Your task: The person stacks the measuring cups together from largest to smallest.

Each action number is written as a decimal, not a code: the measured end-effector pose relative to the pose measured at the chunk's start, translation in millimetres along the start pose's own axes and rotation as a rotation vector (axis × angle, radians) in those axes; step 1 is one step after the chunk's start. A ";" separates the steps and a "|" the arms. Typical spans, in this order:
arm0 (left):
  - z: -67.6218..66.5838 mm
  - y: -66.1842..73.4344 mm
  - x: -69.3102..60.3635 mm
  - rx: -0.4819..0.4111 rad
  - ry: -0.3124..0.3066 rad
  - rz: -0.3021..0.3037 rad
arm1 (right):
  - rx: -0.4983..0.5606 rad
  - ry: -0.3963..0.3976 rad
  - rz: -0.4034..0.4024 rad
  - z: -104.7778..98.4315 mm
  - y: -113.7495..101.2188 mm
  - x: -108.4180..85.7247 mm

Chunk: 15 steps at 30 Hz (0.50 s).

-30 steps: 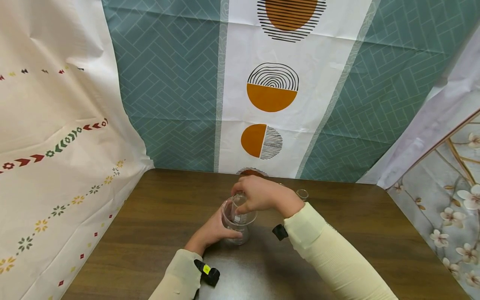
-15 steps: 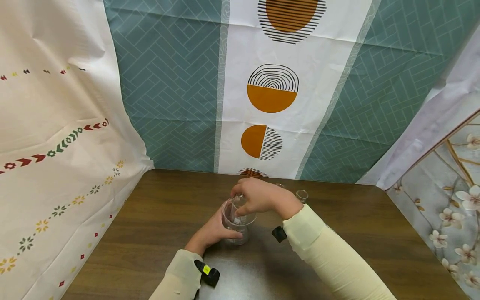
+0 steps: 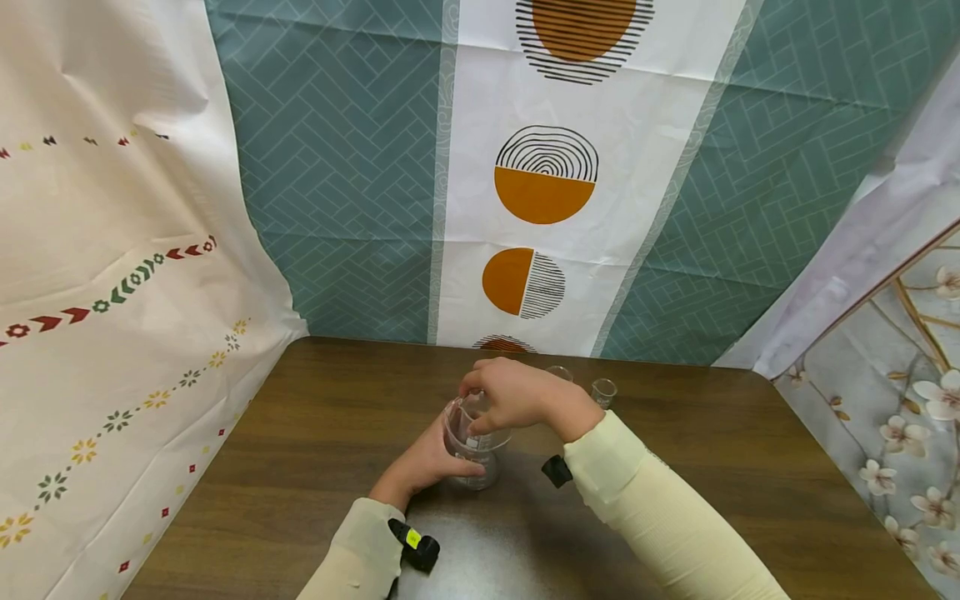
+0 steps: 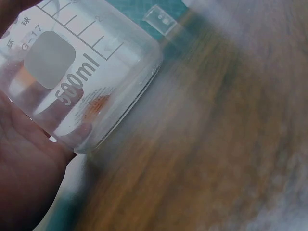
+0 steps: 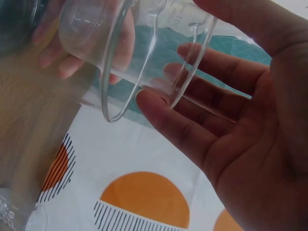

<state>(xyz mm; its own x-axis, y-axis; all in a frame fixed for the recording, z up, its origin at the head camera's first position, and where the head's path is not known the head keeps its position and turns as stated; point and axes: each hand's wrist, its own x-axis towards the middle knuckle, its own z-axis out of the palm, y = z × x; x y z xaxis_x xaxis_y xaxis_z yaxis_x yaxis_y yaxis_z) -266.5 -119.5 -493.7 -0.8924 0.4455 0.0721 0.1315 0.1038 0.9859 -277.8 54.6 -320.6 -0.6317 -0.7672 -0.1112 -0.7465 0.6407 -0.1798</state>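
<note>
As the left hand point(image 3: 431, 457) curls round a large glass beaker point(image 4: 86, 77) printed "500ml" in grey, the right hand point(image 3: 521, 396) pinches the rim of a smaller glass beaker point(image 5: 171, 29) — thin, transparent, marked with pale graduations — partly inside the wider one's mouth. Both beakers, smooth and round-lipped, catch the light at a brown wood-grain table point(image 3: 690, 467), before a creased cloth backdrop point(image 3: 345, 167) — teal herringbone flanking white, with orange circles.

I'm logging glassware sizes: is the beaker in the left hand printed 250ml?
No, the beaker held by the left hand is printed 500ml.
</note>
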 end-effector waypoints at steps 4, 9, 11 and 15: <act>-0.4 -0.8 0.1 -0.005 -0.005 -0.003 | -0.001 -0.006 -0.004 2.9 1.0 2.0; -0.6 -1.9 0.9 0.000 -0.004 0.003 | 0.017 -0.010 -0.009 4.5 0.8 2.6; -0.6 -1.9 1.1 0.006 -0.001 0.005 | 0.020 -0.007 -0.014 4.7 0.5 2.4; -0.1 -0.7 0.8 0.009 0.001 0.004 | 0.023 -0.008 -0.018 5.4 0.0 2.7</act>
<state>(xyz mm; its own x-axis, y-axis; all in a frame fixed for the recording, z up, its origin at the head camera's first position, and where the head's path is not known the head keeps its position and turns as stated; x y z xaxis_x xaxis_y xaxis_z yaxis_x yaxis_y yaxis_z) -267.3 -119.3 -494.3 -0.8922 0.4451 0.0763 0.1390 0.1099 0.9842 -278.4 52.4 -326.2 -0.6164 -0.7789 -0.1159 -0.7525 0.6260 -0.2046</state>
